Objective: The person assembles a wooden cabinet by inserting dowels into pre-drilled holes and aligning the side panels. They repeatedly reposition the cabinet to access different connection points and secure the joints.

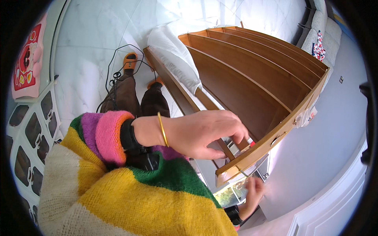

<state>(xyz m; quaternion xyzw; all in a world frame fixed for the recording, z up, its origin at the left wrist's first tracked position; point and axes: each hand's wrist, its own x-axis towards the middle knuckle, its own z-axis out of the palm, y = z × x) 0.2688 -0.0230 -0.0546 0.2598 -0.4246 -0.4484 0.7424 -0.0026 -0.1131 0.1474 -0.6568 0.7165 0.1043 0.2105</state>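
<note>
While my left hand (202, 131) reaches across the centre of the frame, back upward, its fingers bend over the near end of a brown wooden shelf (252, 78). Its thumb and fingers stand apart, with the tips at the narrow wooden strips; I cannot tell whether they clamp the wood. My right hand (255, 190) is at the lower right, well apart from the left, its fingers curled just below the shelf's corner; whether it holds anything, I cannot tell.

The shelf fills the centre and upper right of the frame, its long compartments slanting down toward the right. White cloth (173, 51) drapes over its left end. A gold bangle (162, 129) circles my left wrist, beside a black band (129, 135) and the pink cuff of my striped sweater (157, 200), which spreads over the lower left.

At the upper left, my feet, in orange slippers (130, 59), rest on a pale marbled floor (90, 35), with a looped black cable (109, 72) beside my legs. White boxes with dark fronts (33, 129) line the left edge, and a grey sofa (331, 37) sits at the upper right.
</note>
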